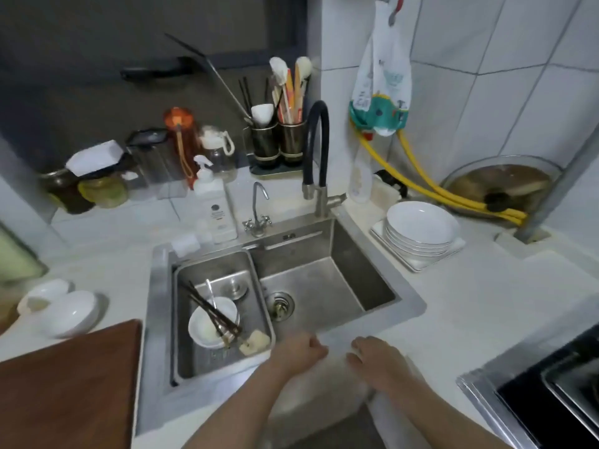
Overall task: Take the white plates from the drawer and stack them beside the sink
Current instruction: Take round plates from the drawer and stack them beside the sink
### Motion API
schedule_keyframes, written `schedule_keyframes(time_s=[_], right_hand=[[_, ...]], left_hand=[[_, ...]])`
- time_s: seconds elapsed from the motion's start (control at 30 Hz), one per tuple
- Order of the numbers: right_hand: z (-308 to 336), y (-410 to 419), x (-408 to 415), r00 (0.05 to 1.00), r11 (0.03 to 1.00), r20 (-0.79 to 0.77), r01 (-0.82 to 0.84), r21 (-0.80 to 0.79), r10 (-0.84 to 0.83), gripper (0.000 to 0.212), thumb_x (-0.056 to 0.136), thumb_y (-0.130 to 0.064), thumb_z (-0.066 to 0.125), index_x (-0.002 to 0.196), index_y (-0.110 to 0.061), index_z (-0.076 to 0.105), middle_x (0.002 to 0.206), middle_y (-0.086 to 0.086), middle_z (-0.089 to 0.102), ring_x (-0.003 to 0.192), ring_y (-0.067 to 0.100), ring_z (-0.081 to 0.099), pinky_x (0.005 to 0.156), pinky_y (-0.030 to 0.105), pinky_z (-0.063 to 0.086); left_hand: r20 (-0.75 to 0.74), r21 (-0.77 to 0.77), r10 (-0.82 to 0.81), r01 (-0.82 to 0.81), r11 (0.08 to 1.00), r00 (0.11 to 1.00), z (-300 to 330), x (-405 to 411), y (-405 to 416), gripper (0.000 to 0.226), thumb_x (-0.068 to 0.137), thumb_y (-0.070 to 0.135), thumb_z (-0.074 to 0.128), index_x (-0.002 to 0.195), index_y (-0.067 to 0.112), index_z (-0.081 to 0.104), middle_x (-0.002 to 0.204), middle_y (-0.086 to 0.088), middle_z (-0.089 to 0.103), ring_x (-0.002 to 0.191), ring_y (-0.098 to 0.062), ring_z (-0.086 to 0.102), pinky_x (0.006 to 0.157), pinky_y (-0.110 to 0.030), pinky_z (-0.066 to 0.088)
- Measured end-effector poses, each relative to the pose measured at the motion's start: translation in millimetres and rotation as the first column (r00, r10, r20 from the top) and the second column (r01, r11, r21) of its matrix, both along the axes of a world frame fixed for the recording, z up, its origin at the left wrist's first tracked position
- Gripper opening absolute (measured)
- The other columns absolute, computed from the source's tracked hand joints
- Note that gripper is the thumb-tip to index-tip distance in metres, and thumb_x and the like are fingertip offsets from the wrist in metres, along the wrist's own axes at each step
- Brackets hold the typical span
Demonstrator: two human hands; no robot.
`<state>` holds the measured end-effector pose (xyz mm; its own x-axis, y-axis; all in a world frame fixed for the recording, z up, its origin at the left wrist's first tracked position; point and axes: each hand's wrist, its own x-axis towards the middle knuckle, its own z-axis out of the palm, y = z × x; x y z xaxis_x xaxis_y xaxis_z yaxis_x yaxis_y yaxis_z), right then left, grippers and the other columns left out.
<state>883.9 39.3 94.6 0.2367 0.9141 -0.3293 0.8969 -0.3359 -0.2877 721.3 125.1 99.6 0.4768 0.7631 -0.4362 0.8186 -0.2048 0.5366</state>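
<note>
White tiled kitchen counter [453, 303], steel sink [324, 286] center; stack of white plates [421, 230] sat at 2 o'clock beside sink; left hand [303, 351] and right hand [377, 358] at 6 o'clock, fingers curled, grip unclear.

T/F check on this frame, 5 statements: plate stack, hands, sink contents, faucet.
1. A stack of white plates sits on the counter right of the sink. True.
2. The left hand holds a plate. False: it holds no plate; it is at the sink's front edge, as is the right hand.
3. A white bowl with dark chopsticks across it lies in the sink's left basin. True.
4. Water runs from the black faucet. False: no stream shows and the right basin looks dry.
5. The wooden cutting board is right of the sink. False: it is on the left.
</note>
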Motion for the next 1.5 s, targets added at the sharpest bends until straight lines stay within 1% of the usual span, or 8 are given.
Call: schedule_keyframes(time_s=[0.2, 0.33, 0.4, 0.73, 1.13, 1.3, 1.43, 1.5], right_hand=[[-6, -29, -35, 0.978, 0.978, 0.02, -0.207, -0.006, 0.207, 0.039, 0.095, -0.041, 0.041, 0.124, -0.02, 0.054, 0.127, 0.002, 0.06, 0.118, 0.021, 0.055, 0.1, 0.033, 0.041], [-8, -50, -63, 0.943, 0.944, -0.059, -0.329, -0.022, 0.327, 0.022, 0.094, -0.03, 0.044, 0.088, -0.015, 0.059, 0.097, 0.005, 0.064, 0.094, 0.022, 0.061, 0.083, 0.029, 0.046], [-4, -62, -78, 0.925, 0.926, -0.066, -0.376, -0.029, 0.373, 0.033, 0.095, -0.033, 0.044, 0.064, -0.024, 0.04, 0.079, 0.001, 0.051, 0.081, 0.019, 0.053, 0.072, 0.027, 0.037], [9, -84, -184, 0.838, 0.837, -0.095, -0.544, -0.064, 0.537, 0.043, 0.094, -0.034, 0.044, 0.057, -0.023, 0.024, 0.074, 0.003, 0.042, 0.077, 0.016, 0.041, 0.065, 0.026, 0.026], [-15, -112, -374, 0.848, 0.847, -0.159, -0.522, -0.1, 0.505, 0.036, 0.091, -0.038, 0.043, 0.057, -0.026, 0.04, 0.06, -0.009, 0.04, 0.059, 0.01, 0.044, 0.052, 0.022, 0.031], [-40, -121, -432, 0.876, 0.87, -0.182, -0.473, -0.138, 0.447, 0.031, 0.092, -0.045, 0.045, 0.089, -0.019, 0.061, 0.086, -0.002, 0.062, 0.076, 0.014, 0.056, 0.067, 0.027, 0.046], [-63, -120, -460, 0.89, 0.88, -0.22, -0.439, -0.181, 0.399, 0.023, 0.093, -0.047, 0.044, 0.079, -0.031, 0.053, 0.084, -0.003, 0.059, 0.08, 0.015, 0.057, 0.071, 0.029, 0.049], [-79, -117, -470, 0.902, 0.889, -0.229, -0.412, -0.201, 0.366, 0.033, 0.094, -0.046, 0.043, 0.107, -0.022, 0.06, 0.103, 0.002, 0.067, 0.095, 0.017, 0.062, 0.07, 0.027, 0.047]], left_hand=[[-0.033, 0.009, 0.178, -0.178, 0.984, 0.984, -7, -53, -71, 0.027, 0.081, 0.053, 0.053, 0.078, 0.027, 0.062, 0.102, 0.002, 0.069, 0.096, -0.018, 0.062, 0.075, -0.027, 0.042], [0.012, -0.072, 0.305, -0.304, 0.95, 0.952, -22, -87, -124, 0.022, 0.086, 0.038, 0.056, 0.077, 0.019, 0.063, 0.085, -0.009, 0.066, 0.084, -0.021, 0.061, 0.064, -0.024, 0.036], [0.018, -0.11, 0.358, -0.354, 0.929, 0.934, -26, -106, -147, 0.021, 0.087, 0.035, 0.056, 0.076, 0.018, 0.061, 0.079, -0.008, 0.062, 0.08, -0.02, 0.059, 0.062, -0.026, 0.036], [-0.029, -0.141, 0.624, -0.621, 0.771, 0.781, -27, -212, -205, 0.03, 0.082, 0.05, 0.054, 0.085, 0.023, 0.065, 0.1, 0.001, 0.07, 0.092, -0.018, 0.062, 0.082, -0.027, 0.046], [-0.147, -0.124, 0.631, -0.647, 0.753, 0.762, -33, -393, -226, 0.034, 0.086, 0.054, 0.048, 0.081, 0.022, 0.06, 0.086, 0.003, 0.062, 0.09, -0.019, 0.061, 0.074, -0.029, 0.043], [-0.24, -0.126, 0.584, -0.621, 0.773, 0.775, -45, -464, -226, 0.038, 0.086, 0.055, 0.044, 0.096, 0.022, 0.062, 0.097, 0.001, 0.066, 0.091, -0.018, 0.061, 0.078, -0.031, 0.046], [-0.272, -0.141, 0.575, -0.623, 0.769, 0.771, -64, -498, -222, 0.039, 0.088, 0.054, 0.043, 0.095, 0.021, 0.061, 0.099, 0.0, 0.067, 0.093, -0.02, 0.062, 0.081, -0.033, 0.049], [-0.286, -0.179, 0.568, -0.625, 0.759, 0.772, -81, -509, -218, 0.039, 0.089, 0.053, 0.042, 0.1, 0.02, 0.06, 0.104, -0.002, 0.066, 0.097, -0.022, 0.062, 0.085, -0.035, 0.049]])
